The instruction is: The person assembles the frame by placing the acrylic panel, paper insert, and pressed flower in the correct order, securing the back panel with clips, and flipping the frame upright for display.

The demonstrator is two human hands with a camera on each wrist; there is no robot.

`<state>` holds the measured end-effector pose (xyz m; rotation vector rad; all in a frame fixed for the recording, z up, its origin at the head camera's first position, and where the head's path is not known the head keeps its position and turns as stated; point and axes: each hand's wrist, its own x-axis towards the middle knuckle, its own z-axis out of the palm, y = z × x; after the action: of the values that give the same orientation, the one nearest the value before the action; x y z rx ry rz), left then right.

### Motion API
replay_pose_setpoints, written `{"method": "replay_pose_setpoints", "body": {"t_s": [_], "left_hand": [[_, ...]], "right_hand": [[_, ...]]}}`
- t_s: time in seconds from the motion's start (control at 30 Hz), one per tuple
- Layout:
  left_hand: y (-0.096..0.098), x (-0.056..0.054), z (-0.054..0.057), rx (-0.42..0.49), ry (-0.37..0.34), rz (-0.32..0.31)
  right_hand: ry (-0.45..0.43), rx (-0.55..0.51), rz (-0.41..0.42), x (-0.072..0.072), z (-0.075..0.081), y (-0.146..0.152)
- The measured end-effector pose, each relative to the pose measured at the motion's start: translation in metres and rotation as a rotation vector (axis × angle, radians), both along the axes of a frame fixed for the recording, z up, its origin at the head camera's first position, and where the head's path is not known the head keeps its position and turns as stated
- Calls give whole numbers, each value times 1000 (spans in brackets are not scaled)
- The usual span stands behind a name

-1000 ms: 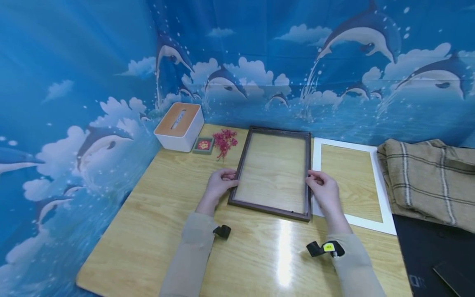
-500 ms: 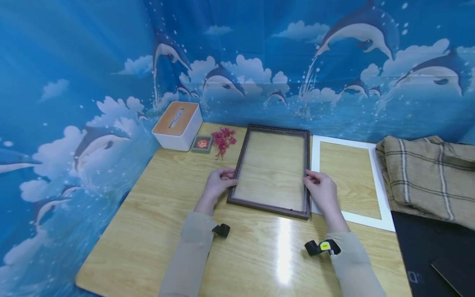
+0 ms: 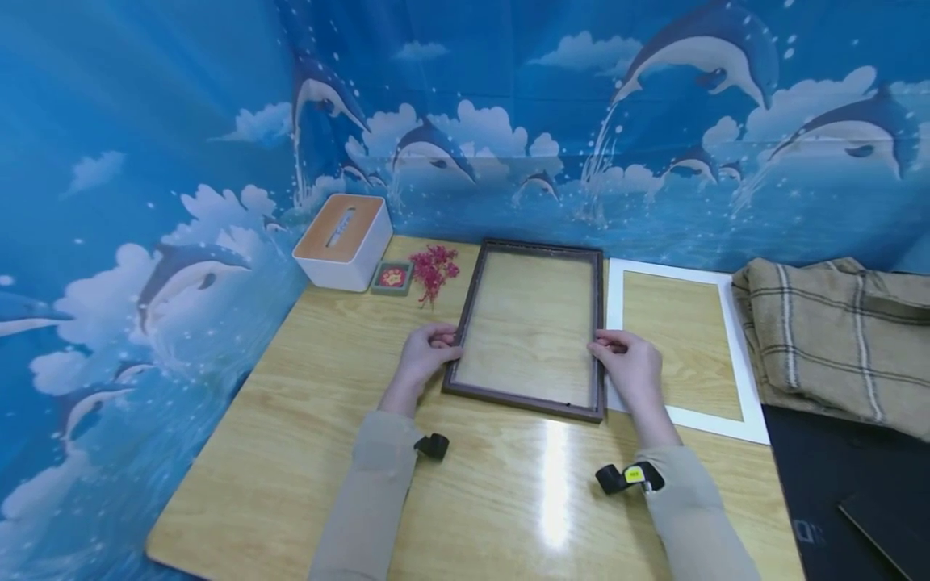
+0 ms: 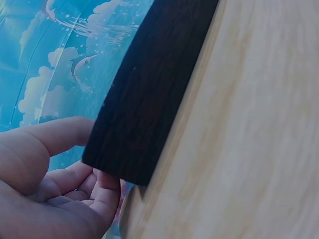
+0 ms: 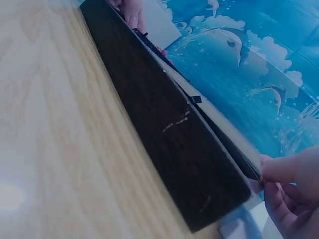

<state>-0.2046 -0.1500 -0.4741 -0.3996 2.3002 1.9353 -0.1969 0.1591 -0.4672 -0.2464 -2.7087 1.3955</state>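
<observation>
A dark brown picture frame (image 3: 521, 406) lies flat on the wooden table, and the wood grain shows through its middle. My left hand (image 3: 423, 355) grips its left side low down, thumb on the top edge. In the left wrist view, the thumb meets the frame's dark side (image 4: 144, 99) and the other fingers curl beneath it. At the right side, my right hand (image 3: 630, 367) pinches the frame's edge between thumb and fingers. Small dark tabs (image 5: 196, 99) stick out along the frame's inner edge in the right wrist view.
A white mat border (image 3: 743, 355) lies right of the frame, beside a folded plaid cloth (image 3: 814, 331). Behind on the left are a tissue box (image 3: 341, 242), a small square green box (image 3: 392, 277) and pink dried flowers (image 3: 434, 270). A dolphin-print curtain (image 3: 465, 105) backs the table (image 3: 291, 452).
The head view has tilted slightly, so everything sits a little higher and further left. The right thumb reaches slightly further over the frame's inner edge; both hands keep their hold.
</observation>
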Motion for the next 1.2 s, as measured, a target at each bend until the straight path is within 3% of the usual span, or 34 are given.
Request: {"method": "replay_pose_setpoints", "body": {"t_s": [0.2,0.37,0.7,1.2], "left_hand": [[-2,1,0,2,5,1],[-2,1,-1,-6,13,8],[-1,0,1,-14,-23,3],[-1,-1,0,-28,-40,-17]], "right_hand": [[63,-20,11,4,-5,1],[130,35,22,6,-6,0],[216,87,115,4,-4,3],[160,162,142,3,-4,1]]}}
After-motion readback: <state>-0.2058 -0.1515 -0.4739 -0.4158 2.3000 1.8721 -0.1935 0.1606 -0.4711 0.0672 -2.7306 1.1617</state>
